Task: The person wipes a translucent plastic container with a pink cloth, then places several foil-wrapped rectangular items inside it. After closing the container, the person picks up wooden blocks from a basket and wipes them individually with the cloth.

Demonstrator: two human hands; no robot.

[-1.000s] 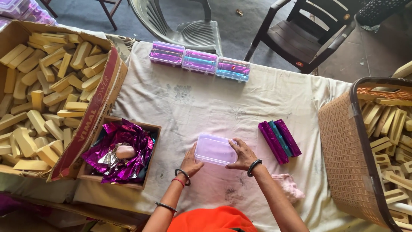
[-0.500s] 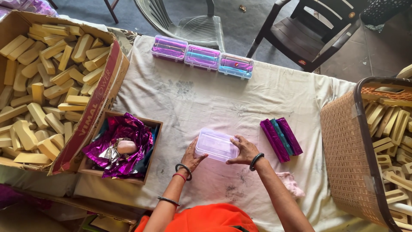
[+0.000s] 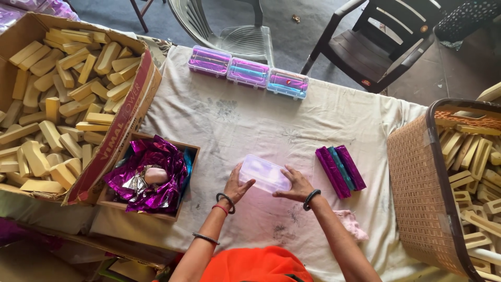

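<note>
A clear, empty plastic box (image 3: 263,174) with its lid on sits tilted between my hands over the white cloth (image 3: 250,125). My left hand (image 3: 236,187) cups its left end with the thumb against the side. My right hand (image 3: 295,184) holds its right end. Three foil-wrapped bars (image 3: 342,171), two magenta and one teal, lie side by side just right of my right hand. A small cardboard box (image 3: 151,177) of crumpled magenta foil sheets stands left of my left hand.
Three filled clear boxes (image 3: 247,72) line the far edge. A big carton (image 3: 62,99) of yellow bars stands at left, a woven basket (image 3: 417,177) of yellow bars at right. A pink cloth (image 3: 350,223) lies near my right forearm. Two chairs stand beyond the table.
The clear box has been lifted and tipped at its near edge; both hands shifted slightly along its ends. Nothing else on the table moved.
</note>
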